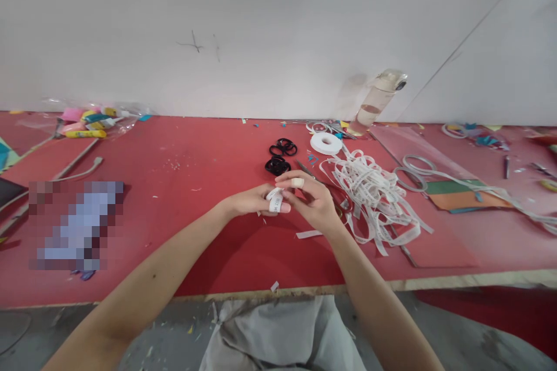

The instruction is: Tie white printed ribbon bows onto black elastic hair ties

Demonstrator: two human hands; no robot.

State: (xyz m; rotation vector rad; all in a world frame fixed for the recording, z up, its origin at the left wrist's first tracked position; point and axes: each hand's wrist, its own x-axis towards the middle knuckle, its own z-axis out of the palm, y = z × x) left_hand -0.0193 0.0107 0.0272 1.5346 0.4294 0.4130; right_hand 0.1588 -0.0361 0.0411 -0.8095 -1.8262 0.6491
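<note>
Both my hands meet above the red table (183,185), a little in front of me. My left hand (252,202) is closed, its fingers pinching a short piece of white printed ribbon (275,202). My right hand (314,200) is closed too, its fingertips pressed on the same ribbon piece; one finger has a pale tape wrap. Black hair ties (281,156) lie just beyond my hands. A tangled heap of white printed ribbon (374,191) lies right of my right hand, and a white tape roll (325,143) sits behind it.
A clear bottle (376,101) leans on the white back wall. Coloured paper sheets (461,197) and wire rings (418,162) lie at right. A bag of colourful items (91,122) sits at far left, with a cable (82,171) near it. A cut ribbon strip (308,235) lies below my hands.
</note>
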